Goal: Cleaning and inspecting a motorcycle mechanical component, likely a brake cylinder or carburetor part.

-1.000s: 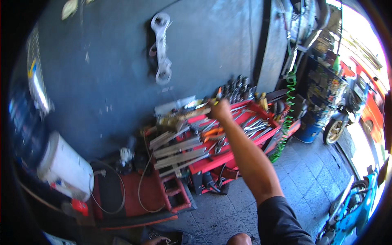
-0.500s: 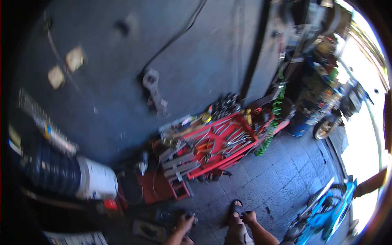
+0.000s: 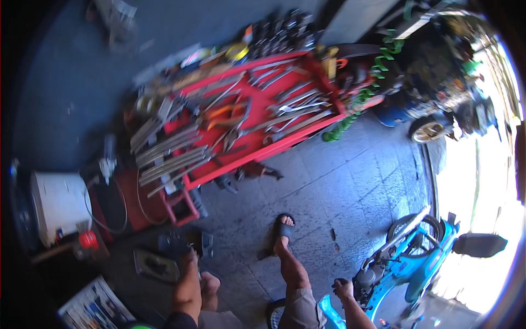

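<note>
My left hand (image 3: 191, 256) reaches down over a dark open case (image 3: 205, 242) on the floor; its fingers are lost in shadow and blur. Low in the view, my right hand (image 3: 343, 288) is curled closed beside the light blue motorcycle (image 3: 408, 266). Whatever its fingers hold, if anything, is too dark to make out. Ahead of both hands stands a red tool tray (image 3: 263, 143). Wrenches (image 3: 298, 107), orange-handled pliers (image 3: 224, 112) and rows of long metal tools (image 3: 170, 156) lie in or along it.
A shallow tray (image 3: 156, 266) with dark parts sits left of my left hand. A white container (image 3: 60, 205) stands further left. A coiled green hose (image 3: 356, 104) hangs by the tray's right end. Another motorcycle's wheel (image 3: 430, 129) shows behind, near the bright doorway.
The view has tilted down and moved nearer the tool tray. My left hand has gone from near a metallic piece to the dark case. My right hand stays curled.
</note>
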### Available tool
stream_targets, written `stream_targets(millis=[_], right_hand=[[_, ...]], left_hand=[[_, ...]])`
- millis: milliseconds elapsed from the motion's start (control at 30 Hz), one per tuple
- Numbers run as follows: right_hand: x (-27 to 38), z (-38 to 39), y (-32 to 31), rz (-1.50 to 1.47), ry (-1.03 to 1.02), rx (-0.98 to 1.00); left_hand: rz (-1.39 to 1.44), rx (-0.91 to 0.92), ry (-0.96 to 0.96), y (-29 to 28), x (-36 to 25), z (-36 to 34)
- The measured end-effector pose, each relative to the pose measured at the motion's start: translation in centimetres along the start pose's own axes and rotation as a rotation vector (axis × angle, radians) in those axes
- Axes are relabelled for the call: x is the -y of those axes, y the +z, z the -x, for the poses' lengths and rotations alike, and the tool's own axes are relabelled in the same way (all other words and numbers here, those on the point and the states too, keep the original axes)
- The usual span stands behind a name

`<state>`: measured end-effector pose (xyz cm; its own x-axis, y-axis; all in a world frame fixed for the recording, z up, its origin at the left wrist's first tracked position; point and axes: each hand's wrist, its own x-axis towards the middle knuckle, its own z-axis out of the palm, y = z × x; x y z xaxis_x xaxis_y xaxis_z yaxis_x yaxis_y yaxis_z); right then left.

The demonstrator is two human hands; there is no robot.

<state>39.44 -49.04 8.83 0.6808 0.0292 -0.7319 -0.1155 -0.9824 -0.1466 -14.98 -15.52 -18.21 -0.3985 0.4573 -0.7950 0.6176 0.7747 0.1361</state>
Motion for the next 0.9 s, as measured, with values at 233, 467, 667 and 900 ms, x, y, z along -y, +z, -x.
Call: stream_targets(millis=[233,467,667,900], right_hand=[[2.1,4.9,-2.4,-0.012,0.093,0.000],[25.4,-10.5,-3.5,-0.191,-0.394,-0.083],[54.5,-25.9,-3.2,-0.190,-1.007,-0.342],[65.1,-30.8,-1.7,-0.383,-0.818,-0.056]], left_hand=[[-0.115,-0.173,0.080,-11.0,-8.2,11.0],[-0.329,-0.228,0.031,-14.0,-14.3,23.4],[-0.149,-0.007,-0.273,-15.4,-15.3,37.6],[0.253,0.131,-0.392,-16.5,-23.1,46.0]])
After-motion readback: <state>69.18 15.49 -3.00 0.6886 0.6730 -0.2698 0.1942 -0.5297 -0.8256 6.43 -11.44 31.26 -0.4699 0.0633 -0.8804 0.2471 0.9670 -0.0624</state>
